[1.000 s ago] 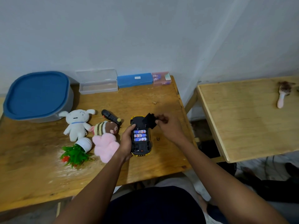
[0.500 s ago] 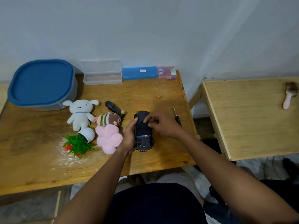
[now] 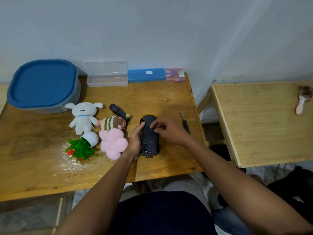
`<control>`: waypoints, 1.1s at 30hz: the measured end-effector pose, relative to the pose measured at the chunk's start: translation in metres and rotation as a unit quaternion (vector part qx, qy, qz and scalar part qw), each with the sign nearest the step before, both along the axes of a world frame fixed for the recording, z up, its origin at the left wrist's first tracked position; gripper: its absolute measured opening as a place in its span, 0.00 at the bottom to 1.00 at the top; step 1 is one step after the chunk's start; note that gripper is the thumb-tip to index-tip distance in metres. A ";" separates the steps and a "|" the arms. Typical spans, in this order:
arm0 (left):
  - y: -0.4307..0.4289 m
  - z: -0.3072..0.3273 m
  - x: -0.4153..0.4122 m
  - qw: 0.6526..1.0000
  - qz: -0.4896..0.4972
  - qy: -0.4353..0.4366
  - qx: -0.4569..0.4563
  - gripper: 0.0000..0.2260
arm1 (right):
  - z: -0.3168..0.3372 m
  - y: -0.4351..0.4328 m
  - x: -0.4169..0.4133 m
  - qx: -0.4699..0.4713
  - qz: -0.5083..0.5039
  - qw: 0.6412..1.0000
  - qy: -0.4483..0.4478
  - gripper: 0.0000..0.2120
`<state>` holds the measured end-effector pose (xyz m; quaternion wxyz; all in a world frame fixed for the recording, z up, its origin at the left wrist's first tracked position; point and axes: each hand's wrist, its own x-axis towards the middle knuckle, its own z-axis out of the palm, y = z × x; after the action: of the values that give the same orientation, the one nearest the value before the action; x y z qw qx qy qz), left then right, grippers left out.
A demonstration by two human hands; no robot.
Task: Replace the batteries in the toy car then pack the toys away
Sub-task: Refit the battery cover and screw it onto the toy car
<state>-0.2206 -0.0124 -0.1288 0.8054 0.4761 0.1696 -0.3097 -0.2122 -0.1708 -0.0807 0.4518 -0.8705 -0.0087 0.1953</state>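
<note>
The yellow toy car (image 3: 149, 139) lies upside down on the wooden table (image 3: 50, 167), its black underside facing up. My left hand (image 3: 135, 141) grips its left side. My right hand (image 3: 167, 131) rests on top, fingertips pressing the black battery cover over the compartment; the batteries are hidden. A screwdriver (image 3: 185, 122) lies just right of my right hand. Left of the car sit a pink plush (image 3: 112, 145), a striped brown plush (image 3: 112, 123), a white plush dog (image 3: 83, 117) and a tipped toy plant in a white pot (image 3: 81, 146).
A grey bin with a blue lid (image 3: 42, 85) stands back left. A clear case (image 3: 107, 76), a blue case (image 3: 146, 74) and a pink box (image 3: 174, 74) line the wall. A black item (image 3: 117, 110) lies behind the plushes. A second table (image 3: 262, 124) at right holds a brush (image 3: 303, 100).
One second ago my right hand held the black cover off, with the batteries showing. Now the cover lies over the compartment under my fingertips. The camera view tilted down slightly.
</note>
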 end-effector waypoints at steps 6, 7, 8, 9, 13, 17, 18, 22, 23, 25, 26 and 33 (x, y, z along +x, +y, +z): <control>-0.001 0.004 0.000 1.000 0.002 0.001 0.012 0.20 | -0.004 0.000 -0.001 0.002 0.000 1.000 -0.010 0.09; -0.001 0.004 -0.001 1.000 0.002 -0.001 0.013 0.19 | -0.004 0.000 -0.002 0.001 0.000 1.000 -0.012 0.09; -0.001 0.005 0.000 1.000 0.003 -0.003 0.013 0.19 | -0.004 0.001 -0.002 0.000 -0.001 1.000 -0.013 0.09; 0.000 0.006 0.000 1.000 0.005 -0.003 0.014 0.19 | -0.002 0.002 -0.002 -0.001 0.000 1.000 -0.014 0.09; 0.000 0.007 0.000 1.000 0.008 -0.001 0.019 0.19 | -0.003 0.003 -0.003 -0.044 0.002 0.998 -0.048 0.09; 0.000 0.006 0.000 0.999 0.008 0.005 0.037 0.19 | -0.013 0.007 -0.010 -0.126 -0.020 0.983 -0.130 0.08; 0.000 0.006 0.001 0.999 0.007 0.008 0.041 0.19 | -0.016 0.008 -0.012 -0.129 -0.032 0.981 -0.144 0.08; -0.003 0.006 0.003 0.998 0.009 0.013 0.054 0.11 | -0.024 0.013 -0.022 -0.083 -0.134 0.973 -0.171 0.09; -0.003 0.005 0.003 0.998 0.007 0.016 0.056 0.12 | -0.027 0.014 -0.024 -0.073 -0.165 0.969 -0.167 0.12; -0.006 0.004 0.005 0.998 0.001 0.027 0.062 0.15 | -0.030 0.015 -0.028 -0.053 -0.226 0.962 -0.147 0.19; -0.009 0.004 0.006 0.997 -0.001 0.032 0.065 0.17 | -0.032 0.014 -0.029 -0.044 -0.251 0.957 -0.139 0.21; -0.045 0.013 0.025 0.997 0.020 0.039 0.070 0.18 | -0.050 -0.021 -0.016 -0.059 -0.398 0.911 -0.090 0.14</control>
<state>-0.1959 -0.0576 -0.1155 0.7685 0.5156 0.2319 -0.2996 -0.2284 -0.1922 -0.1302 0.4375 -0.8406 0.3092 -0.0799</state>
